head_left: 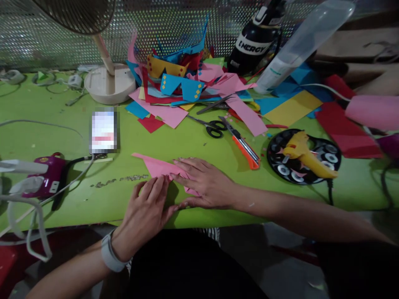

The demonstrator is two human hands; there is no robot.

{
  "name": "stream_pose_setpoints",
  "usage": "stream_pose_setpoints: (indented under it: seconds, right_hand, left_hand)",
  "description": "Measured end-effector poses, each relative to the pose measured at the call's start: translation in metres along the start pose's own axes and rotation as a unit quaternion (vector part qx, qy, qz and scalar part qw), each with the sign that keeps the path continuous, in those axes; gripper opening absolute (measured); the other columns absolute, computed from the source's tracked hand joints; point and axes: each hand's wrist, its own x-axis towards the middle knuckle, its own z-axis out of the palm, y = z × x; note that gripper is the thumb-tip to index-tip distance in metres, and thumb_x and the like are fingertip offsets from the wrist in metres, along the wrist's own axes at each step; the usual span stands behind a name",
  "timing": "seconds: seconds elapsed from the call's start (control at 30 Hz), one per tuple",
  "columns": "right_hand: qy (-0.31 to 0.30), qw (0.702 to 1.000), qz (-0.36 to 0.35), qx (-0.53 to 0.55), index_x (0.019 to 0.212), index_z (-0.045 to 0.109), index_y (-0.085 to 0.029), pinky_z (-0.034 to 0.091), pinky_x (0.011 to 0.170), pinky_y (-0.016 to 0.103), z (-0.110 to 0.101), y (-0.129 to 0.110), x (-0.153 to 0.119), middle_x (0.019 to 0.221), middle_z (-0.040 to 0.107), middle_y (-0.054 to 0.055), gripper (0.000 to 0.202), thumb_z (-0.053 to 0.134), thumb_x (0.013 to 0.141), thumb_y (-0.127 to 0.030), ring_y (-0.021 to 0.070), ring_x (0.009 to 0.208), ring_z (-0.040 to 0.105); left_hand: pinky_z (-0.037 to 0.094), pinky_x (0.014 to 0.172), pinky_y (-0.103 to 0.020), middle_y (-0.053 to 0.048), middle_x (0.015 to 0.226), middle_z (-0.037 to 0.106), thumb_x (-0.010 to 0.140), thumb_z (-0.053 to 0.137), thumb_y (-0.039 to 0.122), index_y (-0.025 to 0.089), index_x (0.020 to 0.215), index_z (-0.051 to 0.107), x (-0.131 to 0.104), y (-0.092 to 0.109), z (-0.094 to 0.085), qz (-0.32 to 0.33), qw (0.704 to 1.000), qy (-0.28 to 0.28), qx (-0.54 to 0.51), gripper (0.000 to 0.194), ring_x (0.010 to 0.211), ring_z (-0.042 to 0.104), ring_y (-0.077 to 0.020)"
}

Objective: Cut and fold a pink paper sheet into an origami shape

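Observation:
A folded sheet of pink paper (158,167) lies on the green table in front of me, its narrow point toward the left. My left hand (148,203), with a grey band on the wrist, has its fingers closed together on the paper's near edge. Across the right part of the same sheet, my right hand (208,185) lies flat with its fingers stretched out, pressing on it. The two thumbs come close together below the paper. Part of the sheet is hidden under the right hand.
Beyond the hands lie black scissors (215,128) and an orange box cutter (245,147). A yellow glue gun (307,155) rests on a black tray at right. Paper glasses (181,87) top a paper pile. A phone (104,131) and purple power strip (46,176) are at left.

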Motion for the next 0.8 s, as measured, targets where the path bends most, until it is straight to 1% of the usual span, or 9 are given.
stream_pose_setpoints:
  seconds: [0.27,0.5,0.63,0.8]
  right_hand:
    - [-0.005,1.000,0.001,0.011,0.136,0.052,-0.014,0.038,0.103,0.055,0.0000,0.0004,-0.0005,0.146,0.043,0.022,0.071,0.041,0.089,-0.066,0.0349,0.135,0.038]
    - [-0.003,1.000,0.003,0.001,0.135,0.054,-0.014,0.040,0.102,0.053,-0.0006,-0.0006,-0.0002,0.146,0.043,0.022,0.069,0.041,0.090,-0.065,0.0351,0.134,0.040]
    - [-0.007,1.000,0.010,0.004,0.137,0.051,-0.017,0.040,0.104,0.053,-0.0002,-0.0008,-0.0001,0.148,0.042,0.019,0.069,0.039,0.090,-0.066,0.0328,0.135,0.039]
    - [-0.013,1.000,0.010,0.016,0.139,0.050,-0.015,0.038,0.106,0.053,0.0004,-0.0001,0.0004,0.148,0.041,0.021,0.068,0.039,0.092,-0.063,0.0335,0.136,0.038]
  left_hand:
    - [0.041,0.094,-0.041,-0.016,0.128,0.060,0.098,0.038,0.041,0.003,0.131,0.053,-0.0035,-0.0001,0.0032,0.000,1.000,0.011,-0.016,0.053,0.114,0.052,-0.0282]
    - [0.043,0.093,-0.040,-0.015,0.128,0.061,0.098,0.039,0.040,0.004,0.132,0.052,-0.0064,-0.0017,0.0043,0.003,1.000,0.017,-0.025,0.052,0.114,0.052,-0.0283]
    - [0.043,0.094,-0.041,-0.016,0.128,0.061,0.098,0.039,0.040,0.003,0.132,0.052,-0.0068,-0.0013,0.0041,0.002,0.999,0.018,-0.030,0.052,0.115,0.053,-0.0283]
    - [0.043,0.095,-0.042,-0.016,0.131,0.059,0.098,0.041,0.041,0.004,0.133,0.051,-0.0064,-0.0009,0.0052,0.002,0.999,0.014,-0.030,0.052,0.116,0.052,-0.0284]
